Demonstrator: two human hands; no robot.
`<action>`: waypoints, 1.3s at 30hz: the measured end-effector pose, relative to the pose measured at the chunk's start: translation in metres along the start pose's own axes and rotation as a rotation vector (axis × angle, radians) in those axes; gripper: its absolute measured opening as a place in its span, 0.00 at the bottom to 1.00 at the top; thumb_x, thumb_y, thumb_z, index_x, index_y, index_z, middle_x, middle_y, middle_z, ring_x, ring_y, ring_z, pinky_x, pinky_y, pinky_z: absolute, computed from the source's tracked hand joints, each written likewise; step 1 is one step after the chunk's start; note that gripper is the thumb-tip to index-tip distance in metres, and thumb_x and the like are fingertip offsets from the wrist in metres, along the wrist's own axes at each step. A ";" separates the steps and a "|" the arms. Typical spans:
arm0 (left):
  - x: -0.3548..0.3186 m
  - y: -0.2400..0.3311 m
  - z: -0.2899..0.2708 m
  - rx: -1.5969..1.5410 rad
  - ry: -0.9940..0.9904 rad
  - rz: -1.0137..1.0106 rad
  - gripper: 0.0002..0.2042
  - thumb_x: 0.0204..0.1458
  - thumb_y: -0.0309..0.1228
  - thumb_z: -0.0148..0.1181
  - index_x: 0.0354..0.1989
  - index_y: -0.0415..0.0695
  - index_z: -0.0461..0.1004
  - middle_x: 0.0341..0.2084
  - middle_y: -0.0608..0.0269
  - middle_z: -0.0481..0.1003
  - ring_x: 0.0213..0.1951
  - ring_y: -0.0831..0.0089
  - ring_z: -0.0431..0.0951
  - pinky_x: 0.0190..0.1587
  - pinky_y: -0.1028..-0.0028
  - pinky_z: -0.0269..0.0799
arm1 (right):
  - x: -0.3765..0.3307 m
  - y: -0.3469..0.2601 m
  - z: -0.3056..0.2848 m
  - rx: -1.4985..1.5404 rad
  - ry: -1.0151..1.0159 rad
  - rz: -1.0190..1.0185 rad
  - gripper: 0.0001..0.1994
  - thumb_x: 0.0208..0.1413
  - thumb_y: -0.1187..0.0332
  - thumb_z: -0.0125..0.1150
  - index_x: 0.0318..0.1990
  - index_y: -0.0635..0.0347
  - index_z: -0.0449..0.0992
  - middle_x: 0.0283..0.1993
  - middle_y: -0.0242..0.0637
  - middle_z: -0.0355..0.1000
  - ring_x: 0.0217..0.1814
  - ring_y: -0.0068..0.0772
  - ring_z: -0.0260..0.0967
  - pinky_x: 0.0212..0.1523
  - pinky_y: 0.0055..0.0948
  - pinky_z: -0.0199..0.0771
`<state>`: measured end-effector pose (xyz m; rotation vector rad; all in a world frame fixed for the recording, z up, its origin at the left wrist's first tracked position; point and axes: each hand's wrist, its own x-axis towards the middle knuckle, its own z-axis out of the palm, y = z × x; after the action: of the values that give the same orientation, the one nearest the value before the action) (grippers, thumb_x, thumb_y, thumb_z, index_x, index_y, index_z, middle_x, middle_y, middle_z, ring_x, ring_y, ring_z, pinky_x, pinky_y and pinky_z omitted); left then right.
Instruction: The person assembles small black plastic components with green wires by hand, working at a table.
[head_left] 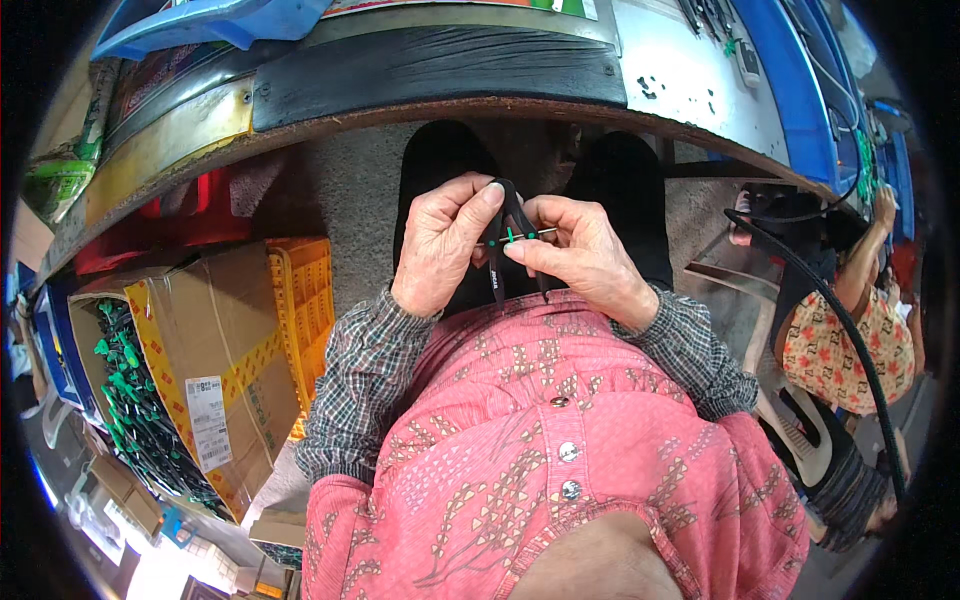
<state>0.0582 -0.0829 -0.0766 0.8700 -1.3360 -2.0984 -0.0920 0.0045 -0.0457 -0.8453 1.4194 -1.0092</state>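
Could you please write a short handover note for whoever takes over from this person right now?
Left hand: pinching the top of a black part.
Right hand: fingers on the same part, at its small green piece.
Both hands are held over the lap, below the bench edge.
Box to the person's left holds many black-and-green parts.
Done: green piece sits on the black part.
Left: cannot tell whether it is fully seated.

The small black part (508, 235) with green trim looks like smooth, slightly glossy plastic. The worktop (420, 75) edge is worn, rough wood under a matt black strip and scuffed painted metal. The box (215, 350) is matt brown cardboard with a paper label. The crate (305, 290) beside it is yellow plastic.
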 end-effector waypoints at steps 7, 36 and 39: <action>0.000 -0.001 0.000 -0.025 -0.019 0.003 0.13 0.61 0.37 0.52 0.39 0.39 0.76 0.20 0.75 0.71 0.19 0.90 0.62 0.20 0.86 0.57 | 0.003 0.001 -0.010 -0.163 -0.098 0.049 0.13 0.55 0.64 0.63 0.35 0.69 0.76 0.26 0.26 0.70 0.26 0.12 0.62 0.24 0.17 0.62; 0.002 -0.012 0.000 -0.036 -0.016 -0.030 0.13 0.61 0.38 0.51 0.38 0.41 0.76 0.22 0.75 0.73 0.19 0.91 0.63 0.20 0.87 0.57 | 0.003 0.011 0.001 -0.011 0.044 -0.026 0.15 0.55 0.62 0.62 0.33 0.71 0.77 0.24 0.29 0.71 0.26 0.14 0.64 0.24 0.19 0.64; 0.001 -0.013 -0.001 -0.046 -0.010 -0.018 0.13 0.61 0.38 0.52 0.38 0.41 0.76 0.22 0.75 0.73 0.19 0.91 0.63 0.20 0.87 0.57 | 0.005 0.006 -0.006 -0.083 0.003 0.002 0.14 0.55 0.63 0.62 0.33 0.71 0.77 0.24 0.29 0.71 0.25 0.14 0.64 0.24 0.20 0.64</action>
<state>0.0568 -0.0793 -0.0892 0.8567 -1.2838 -2.1414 -0.0978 0.0027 -0.0531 -0.9025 1.4728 -0.9555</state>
